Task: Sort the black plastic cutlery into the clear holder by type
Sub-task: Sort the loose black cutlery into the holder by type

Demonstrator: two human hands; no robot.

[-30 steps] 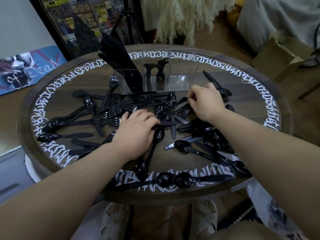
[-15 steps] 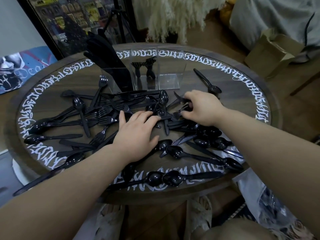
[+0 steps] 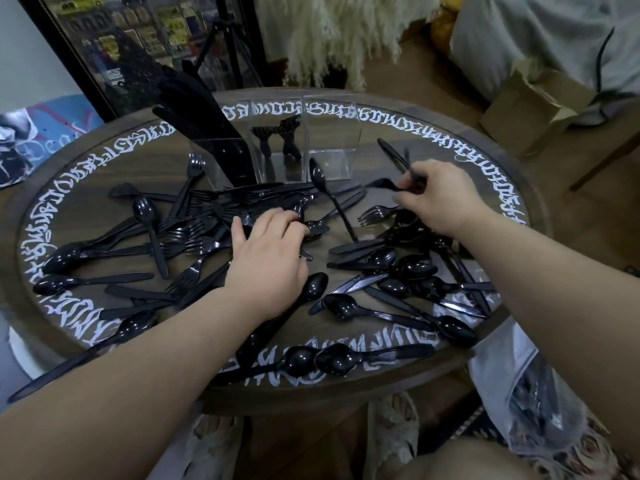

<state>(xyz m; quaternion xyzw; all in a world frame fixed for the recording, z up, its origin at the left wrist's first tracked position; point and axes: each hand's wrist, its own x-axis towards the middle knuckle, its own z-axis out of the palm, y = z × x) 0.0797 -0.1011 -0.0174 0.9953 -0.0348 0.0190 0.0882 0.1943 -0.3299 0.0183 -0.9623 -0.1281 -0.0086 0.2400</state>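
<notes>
Black plastic spoons, forks and knives lie in a loose pile [image 3: 398,268] across the round table [image 3: 460,140]. The clear holder [image 3: 330,140] stands at the back. Its left compartment is packed with knives [image 3: 207,123], the middle one holds a few forks [image 3: 277,135], and the right one holds nothing. My right hand [image 3: 436,199] is lifted a little right of the holder and pinches black forks [image 3: 381,183], tines pointing left. My left hand [image 3: 266,261] lies on the middle of the pile with fingertips bent down onto the cutlery; what they grip is hidden.
White lettering rings the table's rim. A cardboard box [image 3: 530,109] sits on the floor at the right, and a plastic bag [image 3: 533,393] hangs below the table's near right edge. A framed picture and a tripod stand behind the holder.
My right hand has risen from the pile and moved back and right with forks in its fingers. My left hand's fingers have drawn together and bent onto the pile.
</notes>
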